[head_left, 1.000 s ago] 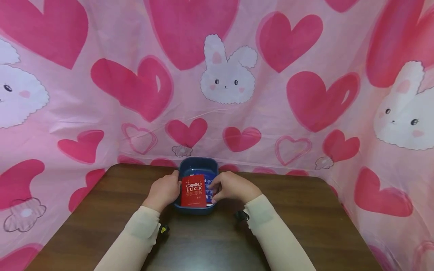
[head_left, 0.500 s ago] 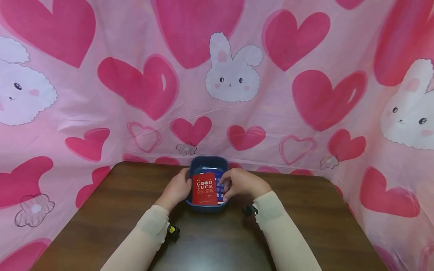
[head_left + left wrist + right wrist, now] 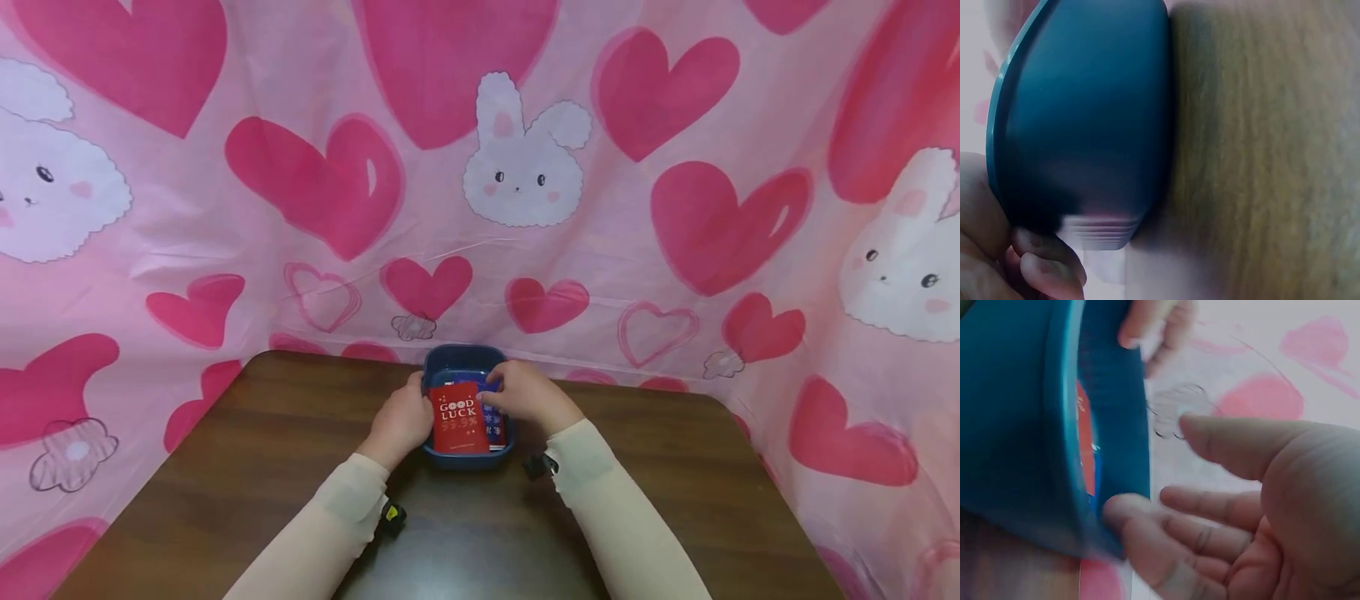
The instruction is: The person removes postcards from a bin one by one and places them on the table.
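A dark blue plastic bin (image 3: 465, 358) stands near the far edge of the table. Inside it, a flat red card (image 3: 459, 429) printed GOOD LUCK overlaps a blue item (image 3: 495, 421) with white characters. My left hand (image 3: 401, 423) grips the bin's left rim; in the left wrist view its fingers (image 3: 1050, 269) curl at the edge of the bin wall (image 3: 1091, 94). Over the bin's right side is my right hand (image 3: 531, 398). Its thumb and fingers are spread apart with nothing between them in the right wrist view, one fingertip (image 3: 1125, 509) right at the rim.
A brown wooden table (image 3: 465, 533) extends on both sides of the bin and in front of it. Close behind the bin hangs a pink curtain (image 3: 525, 250) with hearts and rabbits, which also lines the left and right sides.
My right hand has moved from the near right part of the bin toward its far right rim, and its fingers have spread. My left hand stays on the left rim. The head view has shifted.
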### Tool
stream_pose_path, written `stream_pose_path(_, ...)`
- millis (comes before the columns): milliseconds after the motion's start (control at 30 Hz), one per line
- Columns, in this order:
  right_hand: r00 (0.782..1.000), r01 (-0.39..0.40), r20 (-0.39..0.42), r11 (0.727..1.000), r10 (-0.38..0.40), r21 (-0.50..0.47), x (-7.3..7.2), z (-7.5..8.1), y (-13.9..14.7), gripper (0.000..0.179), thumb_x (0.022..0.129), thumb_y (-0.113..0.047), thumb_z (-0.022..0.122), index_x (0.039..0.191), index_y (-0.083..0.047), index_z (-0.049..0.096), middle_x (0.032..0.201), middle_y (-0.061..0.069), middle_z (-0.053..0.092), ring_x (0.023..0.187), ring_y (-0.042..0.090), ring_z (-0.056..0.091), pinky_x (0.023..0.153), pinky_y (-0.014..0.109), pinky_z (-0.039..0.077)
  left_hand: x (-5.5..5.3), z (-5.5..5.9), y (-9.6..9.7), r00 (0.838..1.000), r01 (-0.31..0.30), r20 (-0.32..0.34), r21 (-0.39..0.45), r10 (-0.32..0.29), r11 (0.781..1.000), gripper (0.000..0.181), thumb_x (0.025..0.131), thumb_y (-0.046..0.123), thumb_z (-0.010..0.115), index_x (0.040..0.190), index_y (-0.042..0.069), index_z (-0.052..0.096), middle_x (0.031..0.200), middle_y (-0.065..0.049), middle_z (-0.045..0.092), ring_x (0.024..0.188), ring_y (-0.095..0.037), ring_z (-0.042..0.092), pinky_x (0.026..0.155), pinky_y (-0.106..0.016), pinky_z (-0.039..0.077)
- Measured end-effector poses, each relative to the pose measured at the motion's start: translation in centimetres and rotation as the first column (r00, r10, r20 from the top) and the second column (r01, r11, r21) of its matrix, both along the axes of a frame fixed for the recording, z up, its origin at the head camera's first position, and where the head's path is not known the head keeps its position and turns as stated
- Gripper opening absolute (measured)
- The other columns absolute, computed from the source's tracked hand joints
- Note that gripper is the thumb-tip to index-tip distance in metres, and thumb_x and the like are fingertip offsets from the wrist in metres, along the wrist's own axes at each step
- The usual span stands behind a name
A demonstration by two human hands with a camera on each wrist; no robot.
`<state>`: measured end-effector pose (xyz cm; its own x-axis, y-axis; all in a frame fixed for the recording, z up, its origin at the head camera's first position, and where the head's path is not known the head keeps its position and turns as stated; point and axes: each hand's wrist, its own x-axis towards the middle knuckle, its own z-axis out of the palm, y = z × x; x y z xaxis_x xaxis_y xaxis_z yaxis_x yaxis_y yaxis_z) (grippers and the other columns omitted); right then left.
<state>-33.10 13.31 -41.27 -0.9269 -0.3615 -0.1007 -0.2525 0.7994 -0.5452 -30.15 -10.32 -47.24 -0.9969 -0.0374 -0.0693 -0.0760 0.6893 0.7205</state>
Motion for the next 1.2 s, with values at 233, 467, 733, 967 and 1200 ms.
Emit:
stream_pose_path(233, 0.999, 0.037, 0.014, 0.972, -0.042, 0.234, -0.4, 1.2, -3.7, 0.045, 0.102, -0.039, 0.086, 0.121, 0.0, 0.077, 0.094, 0.011, 0.08, 0.069, 0.021, 0.076, 0.074, 0.04, 0.071, 0.0, 0.1, 0.2, 1.0, 0.005, -0.027, -0.052, -0.006, 0.999, 0.066, 0.116, 0.024, 0.06, 0.172, 0.001, 0.037, 0.155, -0.028, 0.067, 0.129, -0.043, 0.075, 0.109, -0.067, 0.062)
stream_pose_path(467, 0.999, 0.053, -0.014, 0.924, -0.052, 0.378, -0.9, 1.1, -6.4, 0.043, 0.103, -0.044, 0.082, 0.117, -0.003, 0.083, 0.103, 0.009, 0.082, 0.084, 0.022, 0.073, 0.096, 0.047, 0.069, 0.0, 0.2, -0.1, 1.0, 0.011, -0.004, -0.066, -0.011, 0.998, 0.067, 0.116, 0.027, 0.06, 0.173, 0.002, 0.036, 0.154, -0.027, 0.068, 0.129, -0.043, 0.075, 0.107, -0.066, 0.063)
stream_pose_path(733, 0.989, 0.04, 0.115, 0.919, -0.092, 0.392, -1.6, 0.6, -6.8, 0.045, 0.101, -0.043, 0.083, 0.122, -0.002, 0.08, 0.104, 0.008, 0.078, 0.095, 0.025, 0.072, 0.099, 0.047, 0.067, 0.1, 0.1, 0.0, 1.0, 0.023, -0.012, -0.076, -0.024, 0.997, 0.066, 0.115, 0.025, 0.06, 0.172, 0.002, 0.037, 0.154, -0.027, 0.068, 0.129, -0.043, 0.075, 0.107, -0.066, 0.064)
stream_pose_path(967, 0.982, 0.011, 0.163, 0.899, -0.091, 0.438, -3.3, -0.6, -7.2, 0.049, 0.096, -0.044, 0.089, 0.126, -0.007, 0.081, 0.111, 0.005, 0.078, 0.101, 0.024, 0.071, 0.097, 0.044, 0.066, 0.0, 0.3, -0.1, 0.999, 0.017, -0.049, -0.107, -0.022, 0.994, 0.063, 0.114, 0.022, 0.06, 0.17, 0.0, 0.041, 0.15, -0.028, 0.071, 0.123, -0.043, 0.076, 0.106, -0.068, 0.063)
stream_pose_path(1200, 0.962, 0.093, 0.182, 0.871, -0.204, 0.483, -3.8, -0.4, -9.3, 0.051, 0.092, -0.035, 0.095, 0.131, -0.007, 0.078, 0.111, 0.006, 0.076, 0.102, 0.024, 0.07, 0.09, 0.04, 0.068, -0.1, 0.0, -0.1, 0.997, 0.012, -0.074, -0.097, -0.019, 0.995, 0.06, 0.112, 0.021, 0.059, 0.167, 0.001, 0.045, 0.142, -0.027, 0.075, 0.115, -0.043, 0.077, 0.103, -0.069, 0.064)
